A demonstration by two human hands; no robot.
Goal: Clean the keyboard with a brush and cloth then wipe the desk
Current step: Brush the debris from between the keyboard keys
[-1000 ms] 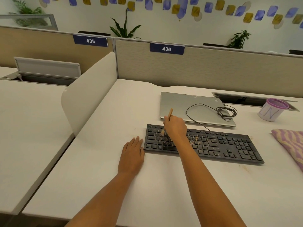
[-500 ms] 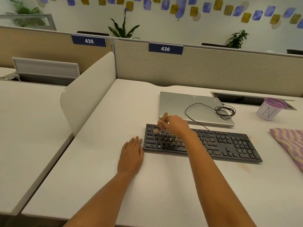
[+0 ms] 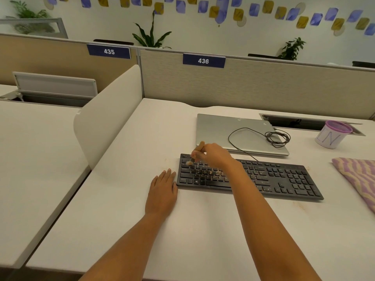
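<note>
The keyboard (image 3: pixel 284 179) lies on the surface (image 3: pixel 203 230) before me, the laptop (image 3: pixel 223 128) just behind it with a cable (image 3: pixel 278 137) on its lid; cup (image 3: pixel 329 137) and cloth (image 3: pixel 359 177) lie to the right.

A white painted wall (image 3: pixel 203 35) is being covered with blue and yellow patches (image 3: pixel 221 15); beige fabric partitions (image 3: pixel 284 86) (numbered 435, 436) are being lit evenly.

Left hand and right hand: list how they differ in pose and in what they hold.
The left hand lies flat, palm down, on the desk; the right hand is raised over the keyboard. The left hand's fingers are straight and hold nothing; the right hand has a pinching grip on a brush. The left hand sits beside the keyboard's left end; the right hand is above its upper left keys. Both are bare.
</note>
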